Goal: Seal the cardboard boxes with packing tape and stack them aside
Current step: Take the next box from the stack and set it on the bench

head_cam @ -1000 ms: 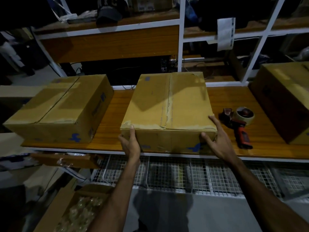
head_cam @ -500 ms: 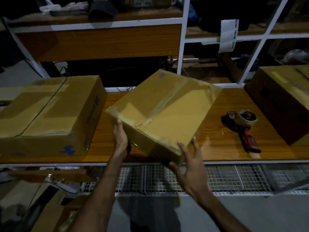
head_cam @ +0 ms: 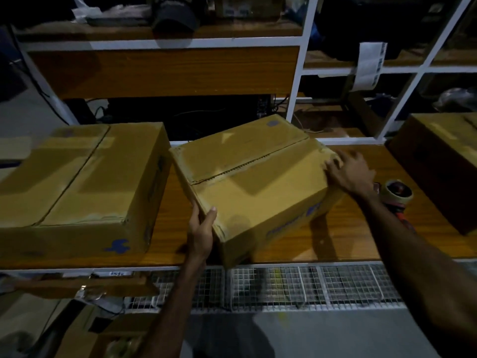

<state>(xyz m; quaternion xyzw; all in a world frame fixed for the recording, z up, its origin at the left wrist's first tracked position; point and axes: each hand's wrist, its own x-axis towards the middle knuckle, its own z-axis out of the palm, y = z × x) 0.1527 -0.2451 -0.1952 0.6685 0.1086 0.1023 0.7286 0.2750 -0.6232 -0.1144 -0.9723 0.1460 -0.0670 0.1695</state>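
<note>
A wooden shelf board [head_cam: 346,228] is edged in white. 3 cardboard boxes are carried on it: a left box [head_cam: 77,187], a skewed middle box [head_cam: 258,182] and a right box [head_cam: 438,161]. A tape dispenser [head_cam: 397,195] is seen between the latter 2.

Our right forearm hides most of the tape dispenser [head_cam: 397,196]; right-hand box [head_cam: 438,161] cut off at frame edge.
</note>
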